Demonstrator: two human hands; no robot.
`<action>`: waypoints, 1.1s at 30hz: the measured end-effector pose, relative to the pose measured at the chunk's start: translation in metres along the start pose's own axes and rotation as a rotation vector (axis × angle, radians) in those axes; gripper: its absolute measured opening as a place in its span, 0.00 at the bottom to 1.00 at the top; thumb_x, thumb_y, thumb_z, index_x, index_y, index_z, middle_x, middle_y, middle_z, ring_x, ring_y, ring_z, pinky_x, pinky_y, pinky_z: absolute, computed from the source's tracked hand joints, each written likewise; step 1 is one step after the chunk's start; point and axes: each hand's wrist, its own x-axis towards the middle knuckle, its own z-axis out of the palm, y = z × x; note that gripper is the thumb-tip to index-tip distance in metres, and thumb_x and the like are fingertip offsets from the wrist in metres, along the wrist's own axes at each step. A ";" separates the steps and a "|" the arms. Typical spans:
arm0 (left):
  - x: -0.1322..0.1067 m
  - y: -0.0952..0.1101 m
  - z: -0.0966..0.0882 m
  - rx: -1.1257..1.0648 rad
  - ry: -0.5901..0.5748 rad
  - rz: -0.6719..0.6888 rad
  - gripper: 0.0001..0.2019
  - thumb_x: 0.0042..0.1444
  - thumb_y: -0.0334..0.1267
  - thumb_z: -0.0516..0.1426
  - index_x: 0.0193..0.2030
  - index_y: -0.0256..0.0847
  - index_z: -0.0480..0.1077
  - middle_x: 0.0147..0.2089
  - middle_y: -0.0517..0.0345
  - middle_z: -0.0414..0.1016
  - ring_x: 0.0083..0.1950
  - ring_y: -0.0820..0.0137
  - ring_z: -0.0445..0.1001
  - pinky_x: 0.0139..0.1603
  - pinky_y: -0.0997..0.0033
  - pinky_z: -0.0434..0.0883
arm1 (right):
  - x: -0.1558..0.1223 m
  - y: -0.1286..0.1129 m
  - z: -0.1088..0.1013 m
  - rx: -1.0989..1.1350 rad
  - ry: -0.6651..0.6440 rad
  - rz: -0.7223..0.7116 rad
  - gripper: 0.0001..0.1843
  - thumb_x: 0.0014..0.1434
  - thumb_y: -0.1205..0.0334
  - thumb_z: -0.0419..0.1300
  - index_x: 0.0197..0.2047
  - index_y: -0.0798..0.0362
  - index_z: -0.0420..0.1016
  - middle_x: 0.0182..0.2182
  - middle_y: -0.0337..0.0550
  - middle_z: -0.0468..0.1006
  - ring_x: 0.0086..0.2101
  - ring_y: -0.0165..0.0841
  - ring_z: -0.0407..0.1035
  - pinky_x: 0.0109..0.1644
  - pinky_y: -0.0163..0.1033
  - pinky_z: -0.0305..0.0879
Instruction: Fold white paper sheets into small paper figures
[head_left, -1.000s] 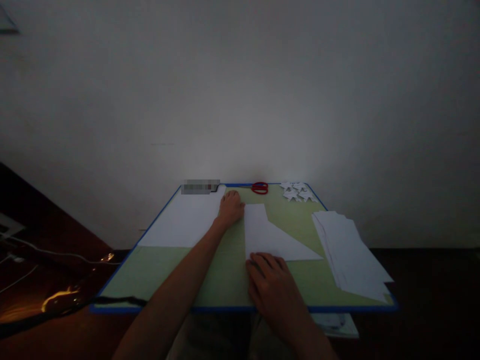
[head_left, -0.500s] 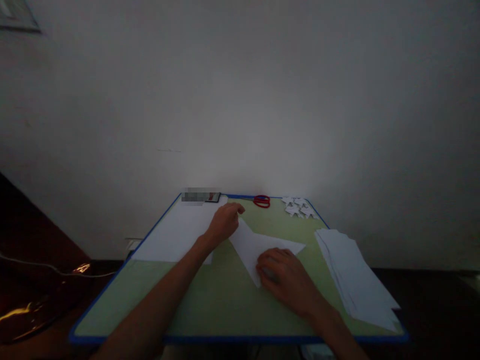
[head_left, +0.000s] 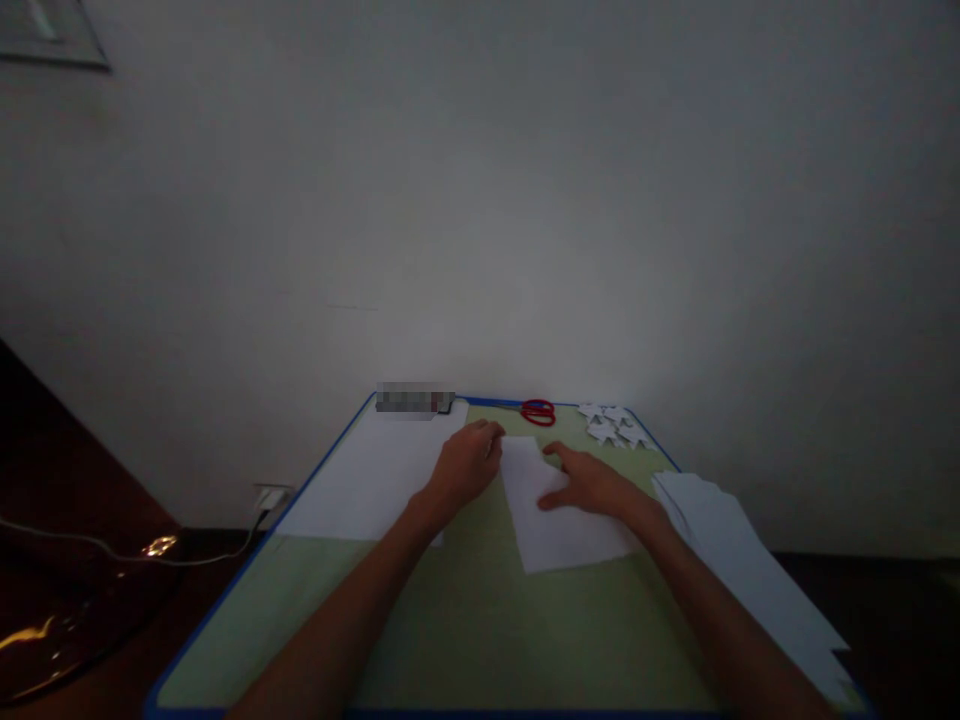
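Note:
A folded white paper sheet (head_left: 559, 525) lies in the middle of a green board with a blue rim (head_left: 480, 620). My left hand (head_left: 463, 465) rests at the sheet's far left corner, fingers curled and pinching its edge. My right hand (head_left: 592, 480) lies flat on the sheet's far right part, fingers stretched out and pressing it down.
A large white sheet (head_left: 375, 470) covers the board's far left. A stack of white paper (head_left: 742, 570) lies along the right edge. Red-handled scissors (head_left: 538, 411) and several small folded paper shapes (head_left: 616, 425) sit at the far edge by the wall. A cable (head_left: 112, 548) runs at left.
The sheet went from a triangular, turned shape to a squarer folded one lying straight. My right hand moved from its near edge up onto its far part. The camera tilted.

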 end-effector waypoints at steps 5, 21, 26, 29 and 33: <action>0.001 0.005 0.023 -0.308 -0.101 -0.217 0.11 0.69 0.44 0.53 0.45 0.39 0.71 0.44 0.47 0.79 0.36 0.66 0.80 0.39 0.62 0.80 | -0.005 -0.005 -0.017 0.165 0.009 0.003 0.49 0.52 0.62 0.72 0.72 0.59 0.56 0.42 0.49 0.82 0.39 0.39 0.76 0.44 0.42 0.69; 0.004 0.012 0.004 -0.548 0.042 -0.497 0.27 0.65 0.56 0.55 0.62 0.39 0.62 0.57 0.41 0.74 0.26 0.75 0.72 0.16 0.78 0.58 | -0.020 -0.029 -0.049 0.448 0.029 -0.139 0.44 0.53 0.71 0.64 0.72 0.51 0.57 0.44 0.45 0.79 0.37 0.33 0.75 0.41 0.39 0.73; 0.011 0.009 -0.023 -0.842 0.208 -0.469 0.24 0.66 0.59 0.51 0.54 0.40 0.68 0.52 0.48 0.75 0.25 0.78 0.67 0.18 0.80 0.55 | -0.042 -0.044 -0.076 -0.054 0.234 -0.394 0.35 0.56 0.74 0.56 0.66 0.47 0.70 0.46 0.44 0.80 0.44 0.36 0.74 0.50 0.43 0.67; 0.016 0.002 -0.040 -0.991 0.177 -0.425 0.32 0.65 0.66 0.46 0.48 0.38 0.74 0.43 0.49 0.77 0.28 0.73 0.71 0.20 0.77 0.59 | -0.061 -0.041 -0.077 -0.300 0.382 -0.482 0.25 0.59 0.75 0.55 0.55 0.46 0.79 0.43 0.44 0.80 0.46 0.40 0.72 0.54 0.49 0.62; 0.012 -0.001 -0.044 -0.921 -0.113 -0.405 0.31 0.63 0.66 0.50 0.46 0.35 0.75 0.43 0.46 0.78 0.36 0.66 0.76 0.26 0.72 0.70 | -0.081 -0.021 -0.048 -0.436 0.591 -0.589 0.21 0.62 0.77 0.53 0.47 0.48 0.81 0.41 0.47 0.79 0.45 0.42 0.69 0.49 0.49 0.61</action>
